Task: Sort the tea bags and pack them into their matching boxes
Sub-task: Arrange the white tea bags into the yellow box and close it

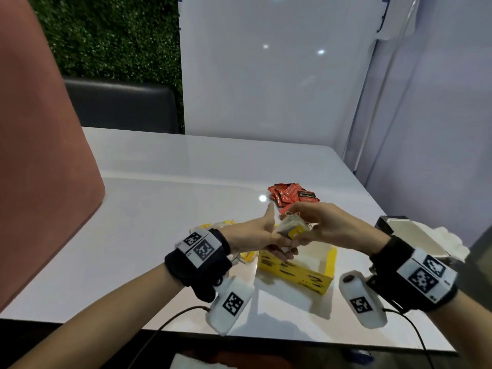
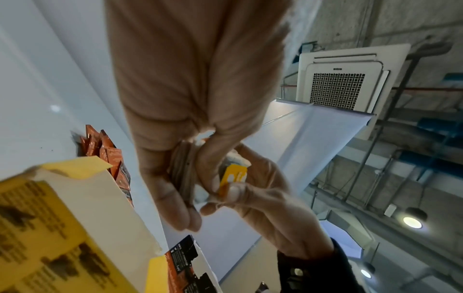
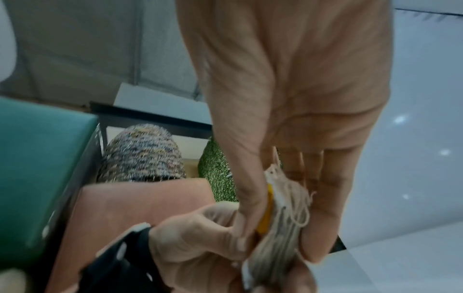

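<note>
Squaring a stack of yellow-tagged tea bags (image 1: 288, 228) pinched between left hand (image 1: 259, 235) and right hand (image 1: 332, 225) above the open yellow box (image 1: 294, 272), with red sachets (image 1: 291, 194) at 12 o'clock unpacked (likely midway).

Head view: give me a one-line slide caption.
Both hands, left and right, hold a tea bag stack above the open yellow box.

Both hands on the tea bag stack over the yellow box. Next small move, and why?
Probably lower the tea bag stack into the open yellow box. Left hand and right hand both hold it directly above the opening, and its yellow tags match that box.
</note>
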`<state>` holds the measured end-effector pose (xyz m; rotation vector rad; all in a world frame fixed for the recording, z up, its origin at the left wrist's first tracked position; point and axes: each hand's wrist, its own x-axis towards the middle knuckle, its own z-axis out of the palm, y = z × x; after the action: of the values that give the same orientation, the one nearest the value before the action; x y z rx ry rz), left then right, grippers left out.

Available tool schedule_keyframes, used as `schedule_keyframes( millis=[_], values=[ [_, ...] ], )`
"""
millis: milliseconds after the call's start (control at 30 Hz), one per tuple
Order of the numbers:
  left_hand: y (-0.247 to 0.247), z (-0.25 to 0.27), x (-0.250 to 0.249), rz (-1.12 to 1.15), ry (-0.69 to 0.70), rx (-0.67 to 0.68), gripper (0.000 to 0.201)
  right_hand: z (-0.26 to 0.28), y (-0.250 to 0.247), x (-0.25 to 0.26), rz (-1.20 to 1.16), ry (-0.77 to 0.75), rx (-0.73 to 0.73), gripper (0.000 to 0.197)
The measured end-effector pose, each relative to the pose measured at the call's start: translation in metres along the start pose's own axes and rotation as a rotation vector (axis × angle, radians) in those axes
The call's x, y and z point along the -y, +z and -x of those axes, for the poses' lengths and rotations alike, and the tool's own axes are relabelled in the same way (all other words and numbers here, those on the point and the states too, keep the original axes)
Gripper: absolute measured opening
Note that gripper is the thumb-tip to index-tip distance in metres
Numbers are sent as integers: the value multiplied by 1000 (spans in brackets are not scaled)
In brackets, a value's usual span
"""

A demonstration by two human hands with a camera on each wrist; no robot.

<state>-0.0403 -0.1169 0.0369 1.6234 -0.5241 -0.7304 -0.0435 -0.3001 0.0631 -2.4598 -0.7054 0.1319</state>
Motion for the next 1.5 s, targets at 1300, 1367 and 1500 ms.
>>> schedule_keyframes(
  millis=[1300,1367,1500],
  values=[
    [-36,-39,48,-392,-264,-382,53,-40,68,-28,467,-238,222,52],
    [-37,-38,47,-373,-269,-381,54,-38,71,-34,448,-216,170,55],
    [-39,-32,46,-306,-265,-380,56,-31,71,-39,272,26,72,55]
  ],
)
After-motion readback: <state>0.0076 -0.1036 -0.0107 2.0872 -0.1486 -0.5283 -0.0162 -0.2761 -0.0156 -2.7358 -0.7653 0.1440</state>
